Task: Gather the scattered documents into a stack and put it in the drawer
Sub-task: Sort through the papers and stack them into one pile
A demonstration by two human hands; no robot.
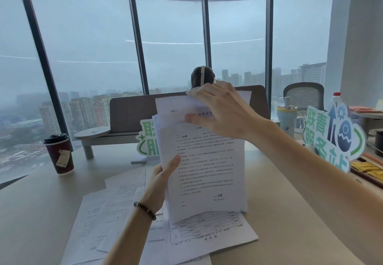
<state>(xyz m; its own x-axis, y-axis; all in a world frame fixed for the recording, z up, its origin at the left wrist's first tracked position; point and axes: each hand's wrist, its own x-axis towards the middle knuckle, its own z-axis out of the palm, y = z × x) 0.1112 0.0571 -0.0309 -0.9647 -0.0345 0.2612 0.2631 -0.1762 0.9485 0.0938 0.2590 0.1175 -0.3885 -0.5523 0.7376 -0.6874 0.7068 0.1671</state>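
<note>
I hold a bundle of white printed documents [205,167] upright above the beige desk [35,213]. My left hand [160,183], with a bead bracelet on its wrist, grips the bundle's left edge. My right hand [219,111] pinches the top sheets, which stick up unevenly. Several more loose sheets [107,213] lie spread flat on the desk under and to the left of the bundle, and a form with a table [213,229] lies just below it. No drawer is in view.
A dark red paper coffee cup [60,154] stands at the left. A grey desk divider [132,115] runs across the back, a person's head [202,78] behind it. Green and white signs [331,138] stand at the right, with a bottle [287,117] and an office chair [303,94] beyond.
</note>
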